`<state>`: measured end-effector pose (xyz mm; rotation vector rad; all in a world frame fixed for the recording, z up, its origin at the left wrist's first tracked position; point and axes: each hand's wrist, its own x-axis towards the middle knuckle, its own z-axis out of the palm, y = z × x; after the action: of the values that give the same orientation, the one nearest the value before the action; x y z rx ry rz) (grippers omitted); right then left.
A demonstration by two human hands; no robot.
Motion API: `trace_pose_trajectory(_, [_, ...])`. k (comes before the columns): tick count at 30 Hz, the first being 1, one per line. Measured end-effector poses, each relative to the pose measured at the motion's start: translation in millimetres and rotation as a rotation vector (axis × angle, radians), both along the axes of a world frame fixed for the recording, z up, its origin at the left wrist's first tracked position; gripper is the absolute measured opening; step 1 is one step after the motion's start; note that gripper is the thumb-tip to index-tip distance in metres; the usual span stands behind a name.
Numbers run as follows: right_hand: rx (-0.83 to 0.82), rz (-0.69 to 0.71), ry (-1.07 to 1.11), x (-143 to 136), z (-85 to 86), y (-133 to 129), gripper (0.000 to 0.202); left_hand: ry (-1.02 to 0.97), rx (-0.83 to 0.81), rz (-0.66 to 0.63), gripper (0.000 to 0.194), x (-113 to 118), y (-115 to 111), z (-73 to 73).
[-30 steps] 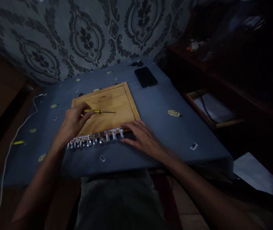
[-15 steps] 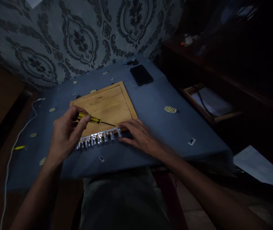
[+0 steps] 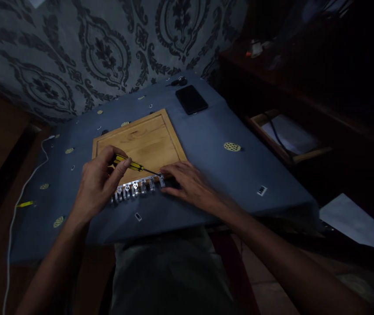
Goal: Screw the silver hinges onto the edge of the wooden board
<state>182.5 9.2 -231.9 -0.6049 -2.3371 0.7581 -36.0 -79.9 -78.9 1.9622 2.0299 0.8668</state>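
My left hand (image 3: 98, 183) is closed around the handle of a screwdriver (image 3: 134, 166), yellow and black. Its thin shaft slants down to the right, and the tip meets the right end of a silver metal hook rail (image 3: 135, 187). Several curved hooks hang along this rail, which lies against the near edge of a wooden board (image 3: 147, 140) with a grooved border. At the rail's right end, my right hand (image 3: 190, 186) pinches it, fingers on top by the board and thumb below. The exact spot under the tip is too small to make out.
A black phone (image 3: 191, 99) lies behind the board on the blue tablecloth (image 3: 206, 175), with a small dark object (image 3: 180, 81) beyond it. A white cable (image 3: 26, 186) runs along the left edge. To the right is an open drawer (image 3: 291, 135).
My left hand has moved right with the screwdriver, whose tip now reaches the rail's right end. My right hand keeps its hold there. The view has shifted slightly.
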Motion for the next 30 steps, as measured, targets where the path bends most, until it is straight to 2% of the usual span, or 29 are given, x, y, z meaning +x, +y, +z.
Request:
trace_pose_trajectory(14, [0.01,0.005,0.0,0,2.3,0,0.038,0.118,-0.08,-0.022,0.03,0,3,7.1])
trace_pose_trajectory(21, [0.013,0.009,0.017,-2,-0.9,2,0.039,0.214,-0.095,-0.178,0.022,13,13,20.9])
trace_pose_trajectory(26, [0.004,0.016,0.019,-3,0.0,2,0.041,0.305,-0.092,-0.267,0.015,15,19,23.8])
trace_pose_trajectory(30, [0.005,0.015,0.013,-2,3.0,1,0.039,0.364,-0.12,-0.289,0.019,18,25,25.4])
